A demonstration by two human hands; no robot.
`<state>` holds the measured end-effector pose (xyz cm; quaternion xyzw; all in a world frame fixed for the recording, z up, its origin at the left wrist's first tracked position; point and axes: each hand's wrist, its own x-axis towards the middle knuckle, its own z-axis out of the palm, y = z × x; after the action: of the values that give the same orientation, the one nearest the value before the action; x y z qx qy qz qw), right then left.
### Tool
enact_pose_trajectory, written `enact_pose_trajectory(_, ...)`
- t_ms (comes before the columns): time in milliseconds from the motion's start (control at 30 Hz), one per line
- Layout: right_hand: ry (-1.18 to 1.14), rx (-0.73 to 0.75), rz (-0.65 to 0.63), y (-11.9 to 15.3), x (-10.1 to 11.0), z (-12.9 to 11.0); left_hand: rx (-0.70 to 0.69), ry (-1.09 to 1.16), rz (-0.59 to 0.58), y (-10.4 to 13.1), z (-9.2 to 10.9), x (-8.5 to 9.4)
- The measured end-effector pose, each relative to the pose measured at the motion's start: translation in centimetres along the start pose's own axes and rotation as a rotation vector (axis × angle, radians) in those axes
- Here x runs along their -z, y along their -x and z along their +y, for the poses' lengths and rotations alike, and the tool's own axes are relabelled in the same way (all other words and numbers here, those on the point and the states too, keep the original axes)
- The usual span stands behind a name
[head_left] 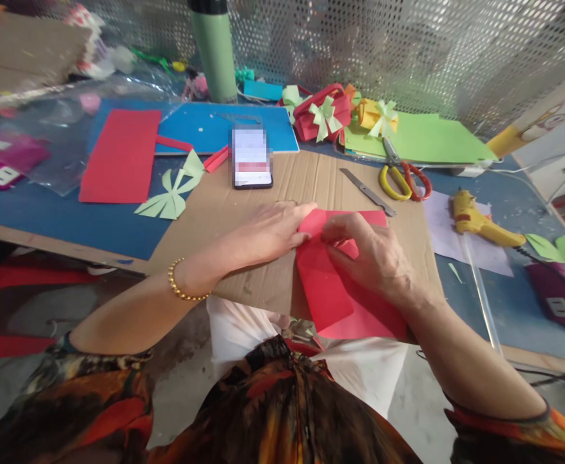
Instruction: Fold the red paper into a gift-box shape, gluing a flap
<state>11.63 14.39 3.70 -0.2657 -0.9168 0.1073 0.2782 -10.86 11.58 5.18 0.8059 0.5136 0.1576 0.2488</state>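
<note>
Red paper (330, 293) lies on the brown cardboard (311, 174), with one layer folded over another and its lower end past the cardboard's front edge. My left hand (267, 235) rests flat on the cardboard, fingers stretched out, the fingertips touching the paper's upper left edge. Above the paper's upper part, my right hand (372, 254) is curled with thumb and fingers close together; whatever is between the fingertips, if anything, is too small to make out.
A phone (252, 158) lies behind my left hand. Toward the back right are a metal blade (366, 191), scissors (398, 177) and a yellow glue gun (485, 222). A green bottle (214, 51) stands at the back. Another red sheet (120, 154) lies left.
</note>
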Motion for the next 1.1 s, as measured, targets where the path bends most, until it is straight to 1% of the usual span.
enact_pose_trajectory(200, 0.044, 0.035, -0.053, -0.2, 0.0, 0.0, -0.013, 0.011, 0.013, -0.1, 0.0, 0.4)
enact_pose_trajectory(300, 0.068, 0.069, -0.081, -0.3, 0.0, 0.1, -0.003, 0.021, -0.020, -0.1, 0.3, 0.9)
enact_pose_trajectory(433, 0.075, 0.114, -0.063, -0.4, 0.1, 0.0, 0.000, 0.051, -0.057, 0.0, 0.4, 1.2)
enact_pose_trajectory(633, 0.061, 0.068, -0.102, -0.5, 0.3, -0.5, -0.012, 0.059, -0.073, 0.1, 0.3, 1.5)
enact_pose_trajectory(967, 0.071, 0.139, -0.091, -0.3, 0.3, -0.2, 0.027, 0.059, -0.159, 0.5, 0.5, 2.5)
enact_pose_trajectory(1033, 0.058, 0.149, -0.092, -0.3, 0.3, -0.1, 0.043, 0.057, -0.149, 0.5, 0.7, 2.5)
enact_pose_trajectory(1100, 0.049, 0.148, -0.087, -0.3, 0.2, 0.0, 0.061, 0.058, -0.108, 0.5, 0.8, 2.4)
